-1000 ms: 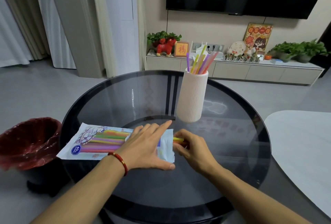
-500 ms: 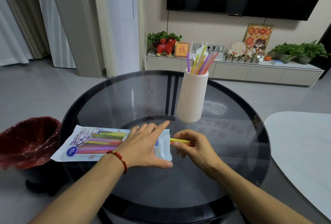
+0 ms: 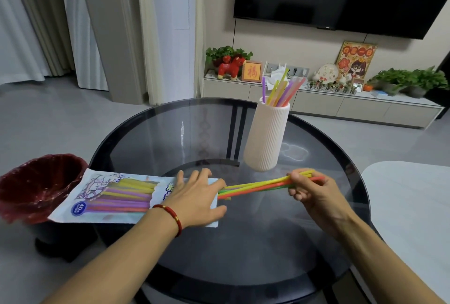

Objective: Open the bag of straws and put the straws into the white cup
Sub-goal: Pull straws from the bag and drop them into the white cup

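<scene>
Dark round glass table (image 3: 280, 243) carries everything. On it the left hand (image 3: 194, 196) lies flat, fingers spread, pressing down the open end of the white printed plastic bag of straws (image 3: 114, 196). The right hand (image 3: 314, 191) is clenched around a bundle of yellow, green and orange straws (image 3: 255, 185) drawn partly out of the bag. Behind them stands the ribbed white cup (image 3: 266, 135), already holding several coloured straws (image 3: 282, 90).
</scene>
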